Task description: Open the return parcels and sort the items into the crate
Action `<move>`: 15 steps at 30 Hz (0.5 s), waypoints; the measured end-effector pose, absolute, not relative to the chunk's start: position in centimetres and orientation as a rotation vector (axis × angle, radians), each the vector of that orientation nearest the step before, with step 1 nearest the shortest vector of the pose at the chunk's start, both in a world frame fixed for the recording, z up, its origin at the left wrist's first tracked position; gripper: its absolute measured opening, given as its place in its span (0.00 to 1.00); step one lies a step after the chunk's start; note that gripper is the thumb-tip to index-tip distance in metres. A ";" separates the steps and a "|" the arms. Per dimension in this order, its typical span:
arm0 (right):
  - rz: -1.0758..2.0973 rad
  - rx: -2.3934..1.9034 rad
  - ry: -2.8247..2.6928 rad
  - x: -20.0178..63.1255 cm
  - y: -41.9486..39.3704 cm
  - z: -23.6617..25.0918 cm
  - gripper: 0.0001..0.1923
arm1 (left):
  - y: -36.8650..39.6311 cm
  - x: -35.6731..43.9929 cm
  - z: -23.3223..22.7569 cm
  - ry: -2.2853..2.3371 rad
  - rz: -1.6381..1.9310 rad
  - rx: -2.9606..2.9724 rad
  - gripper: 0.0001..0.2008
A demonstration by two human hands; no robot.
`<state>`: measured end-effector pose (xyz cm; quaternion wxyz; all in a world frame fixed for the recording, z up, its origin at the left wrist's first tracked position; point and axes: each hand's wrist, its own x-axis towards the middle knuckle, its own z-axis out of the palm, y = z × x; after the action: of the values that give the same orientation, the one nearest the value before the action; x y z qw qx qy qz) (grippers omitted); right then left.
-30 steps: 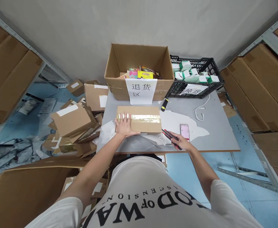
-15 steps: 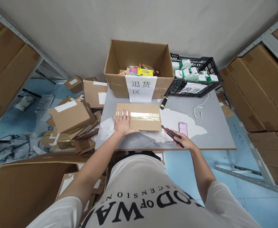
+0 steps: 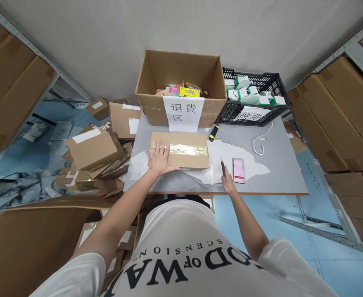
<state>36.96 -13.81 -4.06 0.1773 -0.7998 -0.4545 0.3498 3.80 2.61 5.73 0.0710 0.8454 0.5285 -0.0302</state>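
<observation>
At centre frame, the left hand [image 3: 159, 159] is lying spread on a taped box [image 3: 187, 158], apparently steadying it; right of centre, the right hand [image 3: 227, 181] is gripping a knife [image 3: 222, 167]. Cutting would call for bringing it leftward, clear of fingers.

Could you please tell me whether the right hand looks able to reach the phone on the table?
Probably yes: the right hand is close beside the phone, with nothing visible between them. It holds a red-and-black utility knife, though, which would likely need setting down first.
</observation>
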 end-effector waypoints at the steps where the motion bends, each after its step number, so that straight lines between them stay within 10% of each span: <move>1: 0.912 -2.346 -1.299 36.3 -13.3 -5.0 0.35 | 2.5 3.8 5.7 1.579 -0.081 2.554 0.58; 15: 0.611 -2.712 -1.342 33.1 -10.5 -9.8 0.32 | -1.9 2.8 4.5 1.396 0.039 2.649 0.36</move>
<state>33.06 -10.51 -9.77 0.0271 -0.8782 -0.4346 0.1977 2.77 -1.95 4.52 0.0736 0.8822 0.4649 0.0131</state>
